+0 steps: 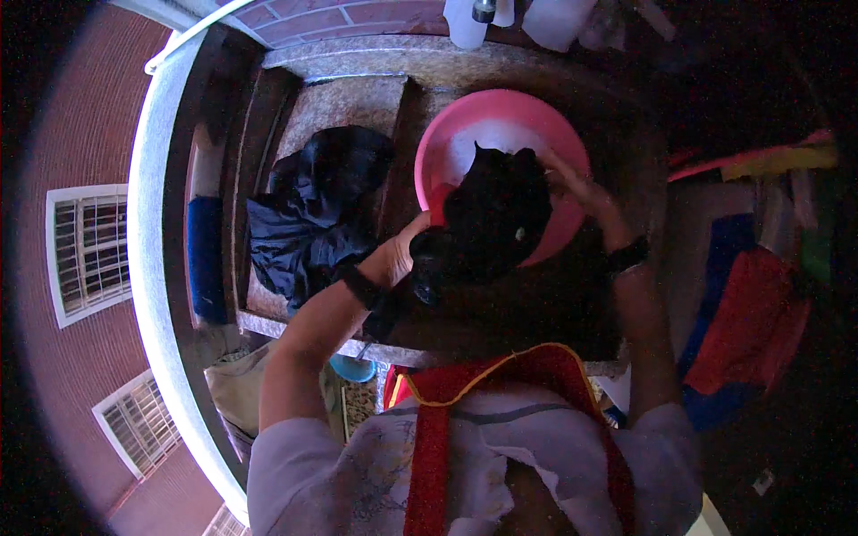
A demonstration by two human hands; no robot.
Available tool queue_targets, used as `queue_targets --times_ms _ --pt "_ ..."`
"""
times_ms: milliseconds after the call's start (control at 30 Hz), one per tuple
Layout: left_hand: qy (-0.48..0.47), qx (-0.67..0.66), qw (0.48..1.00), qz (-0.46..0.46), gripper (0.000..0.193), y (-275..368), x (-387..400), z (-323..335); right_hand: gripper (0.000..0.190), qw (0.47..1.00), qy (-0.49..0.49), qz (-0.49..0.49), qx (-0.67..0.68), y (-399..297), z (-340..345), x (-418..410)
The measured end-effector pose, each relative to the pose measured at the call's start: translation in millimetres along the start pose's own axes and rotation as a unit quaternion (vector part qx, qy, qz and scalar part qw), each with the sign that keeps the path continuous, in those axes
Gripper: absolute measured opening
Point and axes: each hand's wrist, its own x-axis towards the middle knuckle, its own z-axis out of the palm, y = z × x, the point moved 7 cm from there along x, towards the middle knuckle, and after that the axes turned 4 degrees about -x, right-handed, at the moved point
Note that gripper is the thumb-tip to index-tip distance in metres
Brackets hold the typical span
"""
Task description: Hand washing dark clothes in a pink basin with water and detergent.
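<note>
A pink round basin (446, 137) holding whitish, foamy-looking water stands on a dark stone counter in front of me. Black cloth (499, 208) hangs bunched over the basin and its near rim. My left hand (412, 241) grips the cloth's left side, beside a red thing (439, 204) whose kind I cannot tell. On the right, my right hand (573, 184) is at the cloth's upper right edge, inside the far right of the basin; its fingers are partly in shadow, so its hold is unclear. Dark shiny fabric (322, 208) lies heaped left of the basin.
The heap rests on a raised stone slab (355, 100). White containers (466, 23) and a tap stand along the tiled back wall. Below the counter's near edge are a blue basin (353, 368) and a beige bag (241, 388). Red and blue cloths (751, 321) hang at the right.
</note>
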Motion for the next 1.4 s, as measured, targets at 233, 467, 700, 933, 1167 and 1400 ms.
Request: queue_targets --times_ms 233,467,700,933,1167,1400 --pt "-0.072 -0.024 0.996 0.047 0.039 -8.5 18.7 17.8 0.052 0.965 -0.066 -0.251 -0.030 46.4 -23.4 61.7" --pt "-0.032 -0.050 0.998 -0.005 0.036 -13.3 37.2 -12.9 0.053 0.945 -0.063 -0.179 0.266 72.2 35.0 24.6" --pt "-0.096 0.023 0.987 -0.128 0.033 -8.0 51.6 -9.9 0.054 0.843 -0.190 -0.145 0.482 55.7 48.1 5.4" --pt "-0.059 0.682 0.729 0.010 0.043 3.4 74.0 -11.5 0.052 0.856 -0.191 -0.189 0.442 43.7 64.5 13.1" --pt "0.002 0.767 0.640 0.047 0.044 5.2 45.5 25.5 0.048 0.847 -0.253 -0.161 0.439 71.6 61.3 -17.2" --pt "0.013 0.765 0.644 -0.004 0.040 5.1 49.4 22.0 0.049 0.900 -0.178 -0.106 0.383 92.5 44.5 -38.8"
